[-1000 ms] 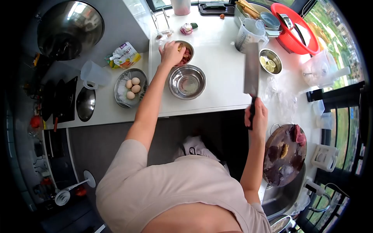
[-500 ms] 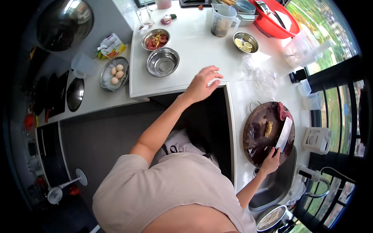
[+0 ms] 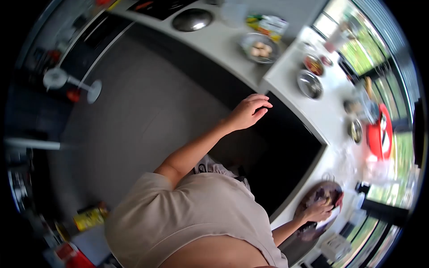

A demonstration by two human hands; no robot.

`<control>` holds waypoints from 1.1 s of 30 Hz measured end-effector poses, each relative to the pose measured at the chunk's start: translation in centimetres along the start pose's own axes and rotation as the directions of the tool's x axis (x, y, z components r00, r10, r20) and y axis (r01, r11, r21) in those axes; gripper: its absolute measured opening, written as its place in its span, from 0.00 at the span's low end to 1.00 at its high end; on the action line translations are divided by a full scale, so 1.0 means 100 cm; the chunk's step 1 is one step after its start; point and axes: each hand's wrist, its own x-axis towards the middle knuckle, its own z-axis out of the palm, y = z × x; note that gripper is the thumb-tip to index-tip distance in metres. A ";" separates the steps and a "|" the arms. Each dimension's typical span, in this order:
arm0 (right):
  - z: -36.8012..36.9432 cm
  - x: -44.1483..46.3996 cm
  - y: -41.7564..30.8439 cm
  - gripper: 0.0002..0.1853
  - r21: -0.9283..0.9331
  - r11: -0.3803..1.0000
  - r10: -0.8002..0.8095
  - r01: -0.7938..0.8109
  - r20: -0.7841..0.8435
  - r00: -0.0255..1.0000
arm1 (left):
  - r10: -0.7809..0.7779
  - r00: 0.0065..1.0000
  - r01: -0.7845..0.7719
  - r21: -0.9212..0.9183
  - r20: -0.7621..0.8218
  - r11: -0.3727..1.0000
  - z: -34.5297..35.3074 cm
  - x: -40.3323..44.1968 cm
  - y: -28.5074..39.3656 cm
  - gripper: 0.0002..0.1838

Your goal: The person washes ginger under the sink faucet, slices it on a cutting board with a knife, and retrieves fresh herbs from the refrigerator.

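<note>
My left hand [image 3: 251, 111] hangs in the air over the dark opening below the counter, fingers loosely bent and apart, holding nothing. At the lower right my right hand [image 3: 318, 211] is over a round dark cutting board [image 3: 306, 203], its fingers curled down at the board's middle. What they hold is blurred and partly hidden. Beside that hand lies the pale blade of a cleaver [image 3: 330, 219], its handle hard to make out. A piece of red meat [image 3: 341, 200] rests at the board's right edge.
Along the white counter stand a metal bowl [image 3: 309, 84], a bowl of cut meat [image 3: 313, 64], a small bowl of lemon slices [image 3: 355, 131] and a red basin [image 3: 379, 136]. Eggs [image 3: 261, 49] sit in a bowl by the corner. A white jug [image 3: 336, 247] is near the window.
The view has swung round, so the counter now lies at the right. My right hand has come off the cleaver's handle to the board's middle. My left hand stays raised and empty.
</note>
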 end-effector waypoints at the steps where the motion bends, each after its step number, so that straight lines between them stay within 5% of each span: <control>1: -0.016 0.003 -0.045 0.24 0.190 0.972 -0.127 0.136 -0.058 0.990 | 0.003 0.998 0.001 0.056 -0.070 0.998 -0.033 -0.017 -0.007 0.09; 4: -0.105 -0.028 -0.222 0.26 0.682 0.548 -0.405 0.484 -0.289 0.867 | 0.012 0.970 0.040 0.207 -0.243 0.977 -0.136 -0.077 -0.025 0.09; 7: -0.235 -0.125 -0.369 0.22 0.858 0.073 -0.584 0.509 -0.377 0.719 | -0.045 0.936 0.182 0.371 -0.349 0.911 -0.257 -0.150 -0.022 0.11; 11: -0.437 -0.280 -0.462 0.17 0.726 -0.637 -0.669 0.259 -0.688 0.282 | 0.025 0.852 0.347 0.600 -0.523 0.721 -0.392 -0.253 -0.009 0.10; 13: -0.506 -0.358 -0.490 0.14 0.593 -0.805 -0.590 -0.002 -0.802 0.093 | -0.036 0.824 0.429 0.583 -0.565 0.690 -0.444 -0.301 -0.007 0.10; 17: -0.601 -0.503 -0.527 0.10 0.493 -0.755 -0.456 -0.433 -0.869 -0.193 | -0.191 0.645 0.612 0.350 -0.740 0.709 -0.533 -0.393 -0.003 0.11; 24: -0.732 -0.700 -0.625 0.05 0.307 -0.826 -0.187 -0.473 -0.941 -0.284 | -0.179 0.215 0.717 0.031 -0.960 0.696 -0.702 -0.513 -0.053 0.09; 29: -0.858 -0.829 -0.701 0.04 0.322 -0.778 -0.147 -0.539 -0.928 -0.342 | -0.125 -0.009 0.757 -0.088 -0.992 0.647 -0.845 -0.586 -0.092 0.11; 33: -0.966 -0.933 -0.722 0.04 0.459 -0.600 -0.122 -0.655 -0.862 -0.493 | -0.062 -0.167 0.814 -0.173 -0.984 0.555 -0.945 -0.652 -0.094 0.08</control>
